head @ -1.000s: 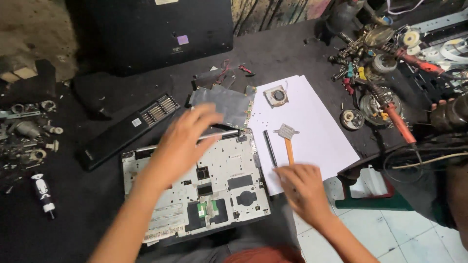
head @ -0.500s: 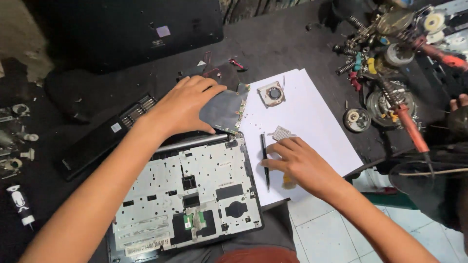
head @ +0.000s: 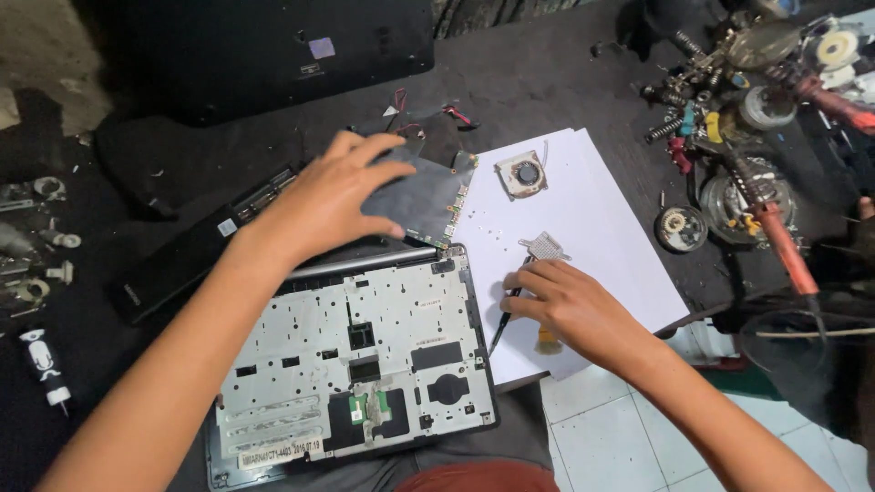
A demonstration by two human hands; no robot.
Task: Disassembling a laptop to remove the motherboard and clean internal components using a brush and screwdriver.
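Observation:
My left hand lies spread on a grey circuit board that rests past the far edge of an opened laptop base, fingers gripping its near edge. My right hand rests on a white paper sheet, fingers closed around a thin black screwdriver that points toward me. A small metal heat sink lies just beyond that hand. A small square fan sits at the sheet's far edge, with tiny screws scattered near it.
A long black battery lies left of the board. A black laptop cover sits at the back. Tools, springs and an orange-handled iron crowd the right side. Small metal parts lie at the left edge. Tiled floor shows below the table edge.
My left hand has stayed on the circuit board, shifting it slightly. My right hand moved from the orange-handled tool to the black screwdriver and closed on it.

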